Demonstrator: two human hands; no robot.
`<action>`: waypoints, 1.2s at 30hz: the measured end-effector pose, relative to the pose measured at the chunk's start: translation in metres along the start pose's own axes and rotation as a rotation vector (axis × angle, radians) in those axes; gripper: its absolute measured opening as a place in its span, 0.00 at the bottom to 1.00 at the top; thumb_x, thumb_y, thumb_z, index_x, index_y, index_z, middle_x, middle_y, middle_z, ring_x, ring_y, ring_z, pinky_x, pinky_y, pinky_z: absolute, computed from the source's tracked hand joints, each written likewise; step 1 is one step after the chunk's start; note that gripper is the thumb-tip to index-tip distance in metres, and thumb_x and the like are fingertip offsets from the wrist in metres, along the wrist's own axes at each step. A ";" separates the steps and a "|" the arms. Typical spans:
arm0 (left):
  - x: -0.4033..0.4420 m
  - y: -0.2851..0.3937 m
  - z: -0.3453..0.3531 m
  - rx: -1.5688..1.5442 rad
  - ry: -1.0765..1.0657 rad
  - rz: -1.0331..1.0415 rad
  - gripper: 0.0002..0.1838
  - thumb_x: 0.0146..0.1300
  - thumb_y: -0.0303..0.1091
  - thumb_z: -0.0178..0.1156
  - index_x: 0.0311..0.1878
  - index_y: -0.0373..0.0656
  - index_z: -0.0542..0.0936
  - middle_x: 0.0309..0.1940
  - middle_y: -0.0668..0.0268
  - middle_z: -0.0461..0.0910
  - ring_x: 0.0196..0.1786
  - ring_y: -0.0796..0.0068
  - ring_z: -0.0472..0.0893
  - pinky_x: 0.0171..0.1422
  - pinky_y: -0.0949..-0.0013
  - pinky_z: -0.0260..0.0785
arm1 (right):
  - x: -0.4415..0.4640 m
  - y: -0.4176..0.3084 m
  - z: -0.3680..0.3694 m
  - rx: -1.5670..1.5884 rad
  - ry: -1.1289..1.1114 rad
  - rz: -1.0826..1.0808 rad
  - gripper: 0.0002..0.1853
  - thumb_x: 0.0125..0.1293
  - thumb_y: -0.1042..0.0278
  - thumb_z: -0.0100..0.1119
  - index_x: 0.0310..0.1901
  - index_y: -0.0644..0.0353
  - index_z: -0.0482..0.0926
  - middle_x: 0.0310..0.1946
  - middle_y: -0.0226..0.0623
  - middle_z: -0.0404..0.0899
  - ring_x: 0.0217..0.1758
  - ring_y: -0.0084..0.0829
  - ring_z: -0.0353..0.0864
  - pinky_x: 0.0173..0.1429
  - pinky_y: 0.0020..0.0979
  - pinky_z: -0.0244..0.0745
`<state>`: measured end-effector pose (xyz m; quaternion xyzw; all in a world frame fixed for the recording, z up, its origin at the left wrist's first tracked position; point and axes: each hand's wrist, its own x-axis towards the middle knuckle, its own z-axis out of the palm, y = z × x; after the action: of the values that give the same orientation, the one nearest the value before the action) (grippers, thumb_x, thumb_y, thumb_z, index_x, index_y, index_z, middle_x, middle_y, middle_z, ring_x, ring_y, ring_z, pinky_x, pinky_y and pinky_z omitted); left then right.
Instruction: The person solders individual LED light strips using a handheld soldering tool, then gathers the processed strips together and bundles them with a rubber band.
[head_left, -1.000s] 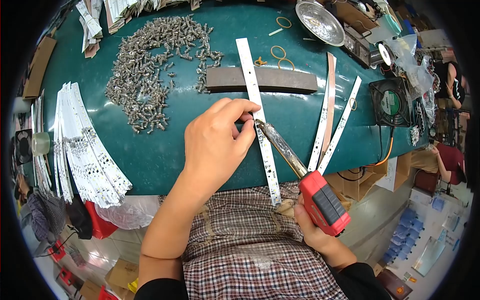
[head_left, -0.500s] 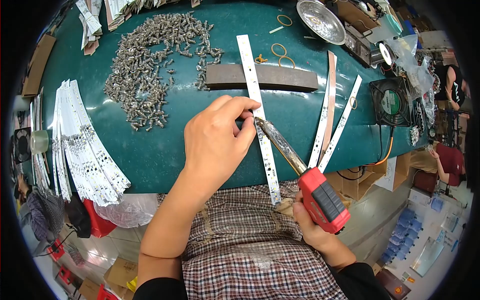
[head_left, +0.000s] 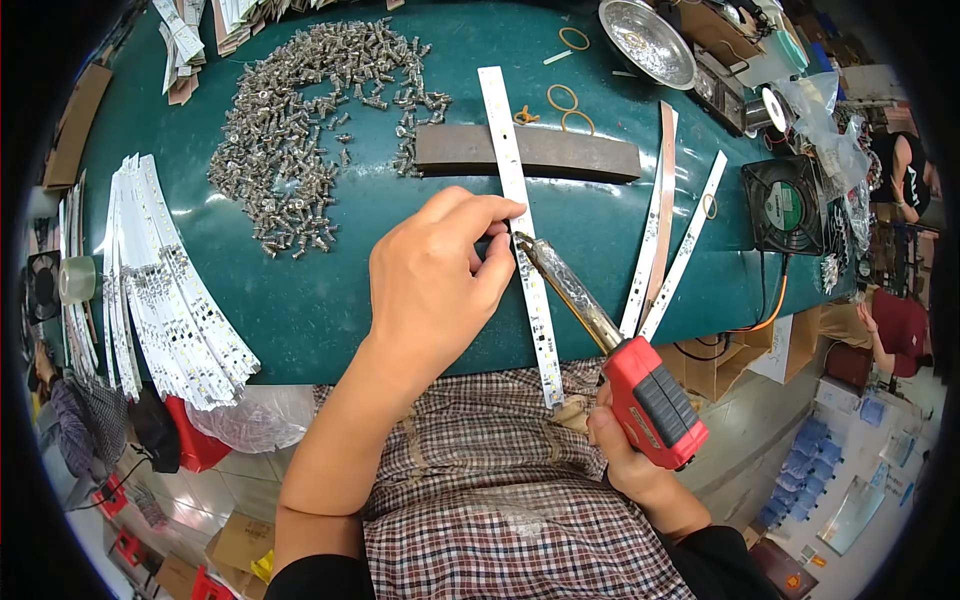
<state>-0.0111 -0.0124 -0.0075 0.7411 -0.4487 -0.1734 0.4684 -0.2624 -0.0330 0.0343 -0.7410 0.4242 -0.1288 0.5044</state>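
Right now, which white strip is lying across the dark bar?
The white strip between your left hand and the red soldering iron. It alone crosses the dark bar.

A black fan [head_left: 783, 205] stands near the right edge of the green table [head_left: 300, 325], with a tape roll [head_left: 77, 279] at the left. Some rubber bands [head_left: 562, 97] lie near a metal dish [head_left: 648, 42]. Beyond the table's right side is a person [head_left: 898, 332] in a dark red top.
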 end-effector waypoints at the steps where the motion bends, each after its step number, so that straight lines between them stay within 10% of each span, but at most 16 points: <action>1: 0.000 0.000 0.001 0.014 0.014 0.018 0.15 0.55 0.22 0.66 0.46 0.45 0.87 0.33 0.70 0.83 0.24 0.81 0.74 0.30 0.76 0.69 | 0.000 0.000 0.000 0.000 0.000 0.000 0.13 0.57 0.77 0.70 0.43 0.66 0.81 0.33 0.40 0.80 0.33 0.37 0.82 0.38 0.35 0.77; 36: 0.000 -0.002 0.003 0.056 0.036 0.024 0.14 0.54 0.23 0.66 0.45 0.45 0.88 0.31 0.71 0.82 0.23 0.81 0.74 0.29 0.75 0.68 | 0.002 -0.004 0.004 0.022 0.018 0.006 0.09 0.60 0.78 0.68 0.42 0.66 0.81 0.32 0.40 0.80 0.33 0.37 0.82 0.38 0.35 0.76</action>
<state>-0.0121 -0.0135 -0.0102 0.7515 -0.4538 -0.1416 0.4574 -0.2570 -0.0318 0.0355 -0.7331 0.4295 -0.1387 0.5088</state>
